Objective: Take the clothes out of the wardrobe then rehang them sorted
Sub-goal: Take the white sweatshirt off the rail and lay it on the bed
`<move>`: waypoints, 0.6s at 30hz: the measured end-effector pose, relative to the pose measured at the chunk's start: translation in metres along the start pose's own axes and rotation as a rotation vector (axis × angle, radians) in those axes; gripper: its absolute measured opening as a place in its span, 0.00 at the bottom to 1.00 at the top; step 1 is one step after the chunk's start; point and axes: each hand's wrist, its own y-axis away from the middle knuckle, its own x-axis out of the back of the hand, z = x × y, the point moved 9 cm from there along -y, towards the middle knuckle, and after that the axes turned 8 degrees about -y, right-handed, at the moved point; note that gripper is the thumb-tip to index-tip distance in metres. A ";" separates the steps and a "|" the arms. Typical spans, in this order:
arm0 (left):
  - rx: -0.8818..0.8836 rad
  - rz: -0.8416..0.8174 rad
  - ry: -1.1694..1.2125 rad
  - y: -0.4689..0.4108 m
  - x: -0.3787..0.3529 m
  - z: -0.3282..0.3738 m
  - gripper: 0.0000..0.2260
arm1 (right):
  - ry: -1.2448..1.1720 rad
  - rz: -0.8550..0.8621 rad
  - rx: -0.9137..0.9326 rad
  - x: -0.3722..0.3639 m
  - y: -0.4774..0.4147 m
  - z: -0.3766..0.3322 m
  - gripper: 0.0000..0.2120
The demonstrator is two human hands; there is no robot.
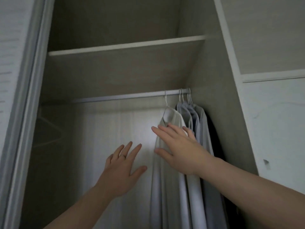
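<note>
With right hand (179,151) flat, spread on pale shirt (165,187), left hand (122,169) open, empty, apart: reach up, lift hanger hook (166,100) off rail (123,96), right end, amid bunched clothes (196,195); avoid tugging fabric.

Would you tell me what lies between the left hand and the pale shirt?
In the head view, only the wardrobe's bare back panel shows between the left hand and the pale shirt.
</note>
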 end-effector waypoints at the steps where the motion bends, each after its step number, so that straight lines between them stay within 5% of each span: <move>1: -0.008 0.001 0.011 -0.015 0.001 0.002 0.32 | 0.024 0.020 0.001 0.007 -0.013 0.004 0.30; 18: -0.236 -0.031 0.317 -0.201 -0.045 0.037 0.30 | 0.139 -0.075 -0.490 0.020 -0.159 0.093 0.23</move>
